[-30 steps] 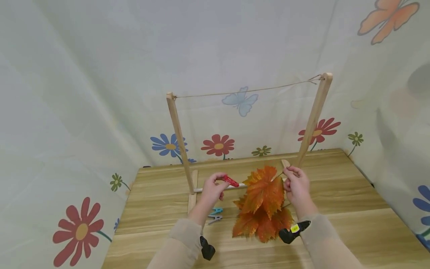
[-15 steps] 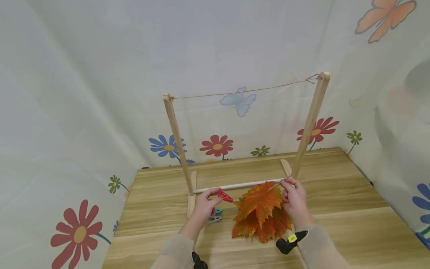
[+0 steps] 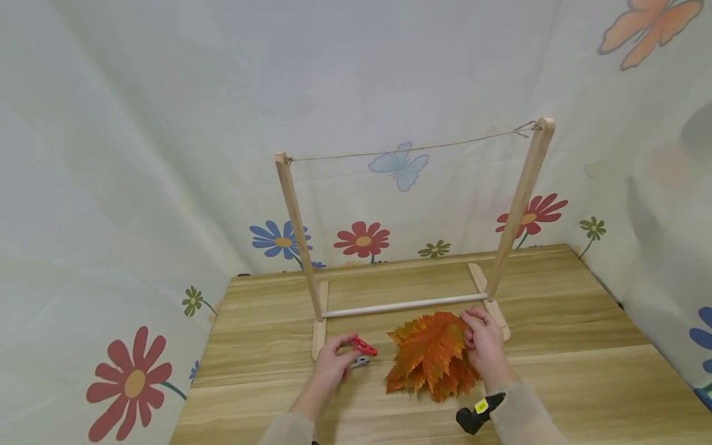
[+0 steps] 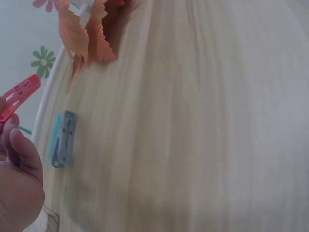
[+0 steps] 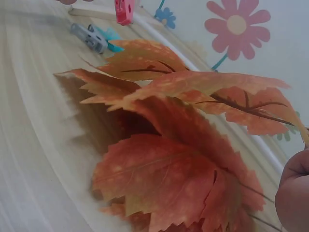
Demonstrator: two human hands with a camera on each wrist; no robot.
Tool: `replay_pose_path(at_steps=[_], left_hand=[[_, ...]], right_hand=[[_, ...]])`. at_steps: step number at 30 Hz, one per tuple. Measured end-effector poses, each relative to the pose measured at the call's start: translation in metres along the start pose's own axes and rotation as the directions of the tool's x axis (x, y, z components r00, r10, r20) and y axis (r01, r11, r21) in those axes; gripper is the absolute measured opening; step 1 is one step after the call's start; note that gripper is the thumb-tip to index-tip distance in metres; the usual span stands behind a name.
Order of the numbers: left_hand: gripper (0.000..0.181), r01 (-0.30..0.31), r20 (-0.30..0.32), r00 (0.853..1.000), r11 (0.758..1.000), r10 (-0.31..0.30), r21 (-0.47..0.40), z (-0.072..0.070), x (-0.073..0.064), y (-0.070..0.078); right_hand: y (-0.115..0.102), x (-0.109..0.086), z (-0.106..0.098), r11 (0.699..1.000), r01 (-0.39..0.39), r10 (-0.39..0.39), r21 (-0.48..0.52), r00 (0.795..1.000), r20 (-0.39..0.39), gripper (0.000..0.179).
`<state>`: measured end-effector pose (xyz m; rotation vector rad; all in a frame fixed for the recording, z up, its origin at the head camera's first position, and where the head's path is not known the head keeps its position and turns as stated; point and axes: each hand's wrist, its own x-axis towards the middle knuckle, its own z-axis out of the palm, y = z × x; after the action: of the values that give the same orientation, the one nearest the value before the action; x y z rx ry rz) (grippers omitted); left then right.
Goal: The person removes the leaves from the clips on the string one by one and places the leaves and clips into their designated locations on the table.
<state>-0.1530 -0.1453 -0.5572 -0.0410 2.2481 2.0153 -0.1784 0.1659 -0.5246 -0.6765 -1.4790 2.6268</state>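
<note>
My left hand (image 3: 329, 366) pinches a red clothespin (image 3: 365, 346) by one end, above the tabletop. Just below it lie a grey clothespin (image 4: 67, 140) and a light blue clothespin (image 4: 54, 137), side by side on the wood in the left wrist view. To the right, my right hand (image 3: 483, 339) pinches the stem of an orange artificial maple leaf (image 3: 439, 334). That leaf is held over more orange leaves (image 5: 169, 179), whose thin stems point toward the hand in the right wrist view. The red clothespin and the leaf are apart.
Behind the hands stands a wooden frame with a left post (image 3: 297, 238) and a right post (image 3: 520, 210). Twine (image 3: 408, 150) is strung between their tops, and a white rod (image 3: 406, 305) joins them low down. A flowered cloth backdrop (image 3: 139, 185) surrounds the wooden table (image 3: 256, 346).
Both hands have come down and nearer the body. The red clothespin has moved away from the leaf, toward the other clothespins, and the held leaf has sunk onto the pile.
</note>
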Motion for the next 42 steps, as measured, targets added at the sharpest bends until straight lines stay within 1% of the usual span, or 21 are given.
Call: replay_pose_path(at_steps=[5, 10, 14, 17, 19, 23, 25, 27, 29, 32, 34, 36, 38, 42], left_hand=[[0.042, 0.014, -0.015, 1.000, 1.000, -0.015, -0.027, -0.004, -0.007, -0.015], [0.041, 0.019, -0.046, 0.999, 1.000, -0.019, 0.013, -0.005, -0.016, -0.025], [0.042, 0.045, -0.072, 0.997, 0.999, -0.043, 0.027, -0.006, -0.021, -0.031], [0.042, 0.046, -0.073, 0.996, 0.998, -0.043, 0.037, -0.006, -0.023, -0.035], [0.042, 0.038, -0.066, 0.997, 0.998, -0.035, 0.044, -0.006, -0.024, -0.037], [0.040, 0.063, -0.033, 0.998, 0.995, -0.061, 0.072, -0.008, -0.027, -0.038], [0.039, 0.066, -0.017, 0.998, 0.993, -0.064, 0.094, -0.009, -0.028, -0.038], [0.039, 0.051, -0.007, 0.999, 0.991, -0.051, 0.123, -0.009, -0.030, -0.038], [0.040, 0.023, 0.002, 1.000, 0.990, -0.024, 0.137, -0.010, -0.032, -0.037], [0.039, -0.016, 0.018, 1.000, 0.991, 0.014, 0.134, -0.010, -0.033, -0.037], [0.039, -0.023, 0.025, 0.999, 0.992, 0.020, 0.127, -0.011, -0.034, -0.038], [0.038, -0.021, 0.029, 0.999, 0.992, 0.018, 0.123, -0.012, -0.034, -0.039], [0.039, -0.004, 0.021, 1.000, 0.993, 0.001, 0.121, -0.012, -0.033, -0.040], [0.042, 0.007, 0.018, 1.000, 0.993, -0.010, 0.119, -0.009, -0.032, -0.037]], right_hand=[[0.003, 0.000, -0.003, 1.000, -0.013, 0.013, -0.005, 1.000, 0.010, 0.011], [0.005, 0.001, -0.008, 0.999, -0.015, 0.016, -0.048, 1.000, 0.002, 0.011], [0.008, 0.001, -0.011, 0.994, -0.018, 0.016, -0.105, 1.000, -0.019, 0.010], [0.010, 0.001, -0.013, 0.989, -0.014, 0.011, -0.144, 1.000, -0.025, 0.011], [0.012, 0.002, -0.013, 0.986, -0.007, 0.003, -0.164, 1.000, -0.024, 0.012], [0.014, 0.002, -0.013, 0.984, 0.005, -0.011, -0.177, 0.999, -0.033, 0.010], [0.014, 0.002, -0.013, 0.985, 0.008, -0.015, -0.175, 0.999, -0.036, 0.009], [0.014, 0.003, -0.013, 0.985, 0.009, -0.016, -0.171, 0.999, -0.039, 0.010], [0.014, 0.003, -0.014, 0.985, 0.005, -0.012, -0.174, 0.999, -0.037, 0.011], [0.015, 0.003, -0.014, 0.981, 0.002, -0.008, -0.195, 0.999, -0.032, 0.013], [0.015, 0.004, -0.013, 0.978, 0.002, -0.009, -0.208, 0.999, -0.031, 0.014], [0.015, 0.004, -0.013, 0.977, 0.003, -0.010, -0.214, 0.999, -0.031, 0.015], [0.015, 0.004, -0.014, 0.978, 0.003, -0.010, -0.209, 0.999, -0.030, 0.014], [0.015, 0.004, -0.015, 0.981, 0.009, -0.016, -0.195, 0.999, -0.036, 0.014]])
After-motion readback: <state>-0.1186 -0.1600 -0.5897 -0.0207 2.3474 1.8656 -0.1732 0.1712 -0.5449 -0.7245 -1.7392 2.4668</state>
